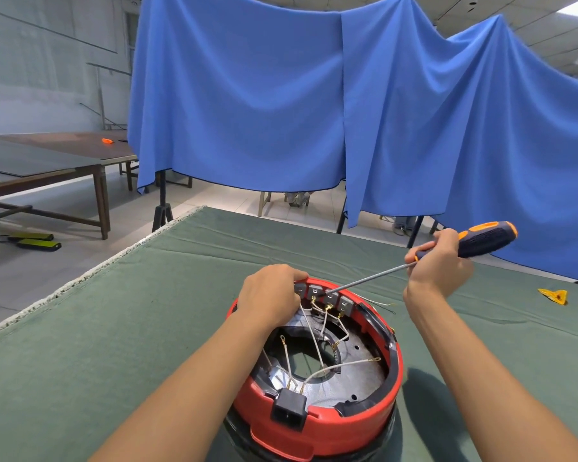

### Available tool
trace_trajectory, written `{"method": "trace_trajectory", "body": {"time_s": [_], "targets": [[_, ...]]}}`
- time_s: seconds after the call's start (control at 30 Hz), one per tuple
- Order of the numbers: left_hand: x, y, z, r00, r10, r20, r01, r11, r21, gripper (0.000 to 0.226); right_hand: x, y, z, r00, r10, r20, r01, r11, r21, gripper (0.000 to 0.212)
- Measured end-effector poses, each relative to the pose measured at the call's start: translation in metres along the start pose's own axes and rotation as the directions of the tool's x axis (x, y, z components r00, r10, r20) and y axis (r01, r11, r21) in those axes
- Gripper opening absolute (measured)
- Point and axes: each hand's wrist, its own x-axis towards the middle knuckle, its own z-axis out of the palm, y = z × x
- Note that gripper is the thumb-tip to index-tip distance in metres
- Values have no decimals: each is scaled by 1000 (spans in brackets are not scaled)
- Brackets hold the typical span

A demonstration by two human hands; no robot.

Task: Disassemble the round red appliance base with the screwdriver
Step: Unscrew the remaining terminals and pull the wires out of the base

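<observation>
The round red appliance base (pixel 324 428) stands upside down on the green table cloth (pixel 114 328), its inside open with white wires, a metal plate and a black socket at the near rim. My left hand (pixel 271 298) grips the far rim beside a row of grey terminal blocks (pixel 327 298). My right hand (pixel 439 261) holds a screwdriver (pixel 481 240) with a dark blue and orange handle. Its long shaft slants down to the left, and the tip sits at the terminal blocks.
A small yellow piece (pixel 554 296) lies on the cloth at the right. Thin loose wires (pixel 381 303) trail behind the base. Blue curtains (pixel 314 111) hang behind the table. A brown table (pixel 47 158) stands at the left, with dark flat objects (pixel 37 241) on the floor.
</observation>
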Motion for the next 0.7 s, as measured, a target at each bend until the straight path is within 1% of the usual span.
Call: {"method": "trace_trajectory", "body": {"time_s": [0.13, 0.3, 0.4, 0.53, 0.6, 0.7], "targets": [[0, 1, 0, 1000, -8, 2, 8, 1000, 9, 57, -13, -5, 0, 994, -81, 70, 80, 997, 17, 32], [0, 0, 0, 1000, -8, -5, 8, 1000, 7, 55, -16, -9, 1, 994, -87, 71, 84, 996, 43, 35], [0, 0, 0, 1000, -10, -6, 10, 1000, 7, 56, -22, -8, -3, 992, -101, 76, 98, 994, 45, 31], [0, 0, 0, 1000, -12, -11, 12, 1000, 2, 54, -27, -8, -2, 972, -170, 163, 167, 985, 33, 27], [0, 0, 1, 1000, -9, -11, 9, 1000, 5, 54, -25, -10, 4, 963, -195, 184, 191, 981, 38, 31], [1, 1, 1, 1000, -10, -11, 10, 1000, 9, 54, -17, -8, 15, 968, -183, 172, 191, 981, -31, 24]]}}
